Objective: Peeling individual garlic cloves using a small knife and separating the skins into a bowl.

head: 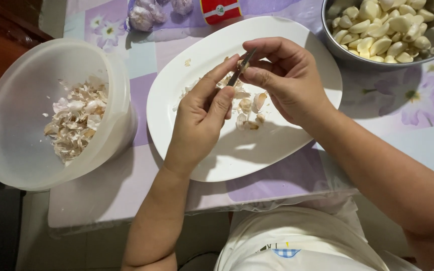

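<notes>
At the left of the frame a translucent plastic tub (11, 125) sits on the bench (101, 195), holding a heap of papery, beige garlic skins (76, 120). At centre, over a white oval plate (177, 105), the left hand (202, 118) has its grip closed on the handle of a small knife (240, 69), whose dark thin blade slants up to the right. The right hand (285, 78) pinches its fingers together at the blade tip; what it holds is hidden. Unpeeled garlic cloves (249, 108), pale with brownish husk, lie on the plate below the hands. At upper right a metal bowl (350, 55) holds smooth, cream-coloured peeled cloves (383, 27).
</notes>
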